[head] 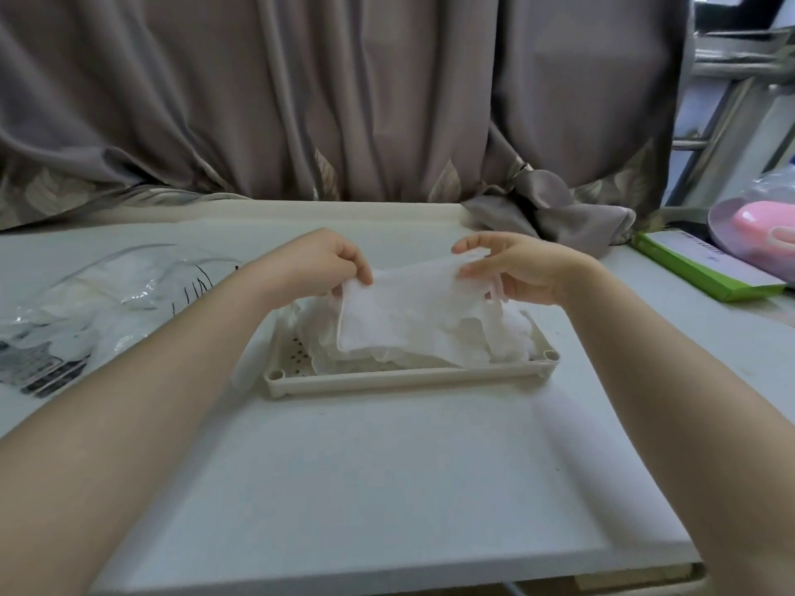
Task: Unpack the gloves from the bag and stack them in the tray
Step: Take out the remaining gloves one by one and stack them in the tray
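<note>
Both hands pinch one thin white glove (413, 311) — the left hand (320, 262) at its nine o'clock end, the right hand (516, 268) at three o'clock — stretched over the beige tray (404, 376), which holds more gloves. The clear bag (94, 303) lies at nine o'clock.

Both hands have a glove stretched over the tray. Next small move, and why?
Probably lower it flat onto the pile: the left hand and right hand pinch the glove at its ends, spread just above the gloves already in the tray.
</note>
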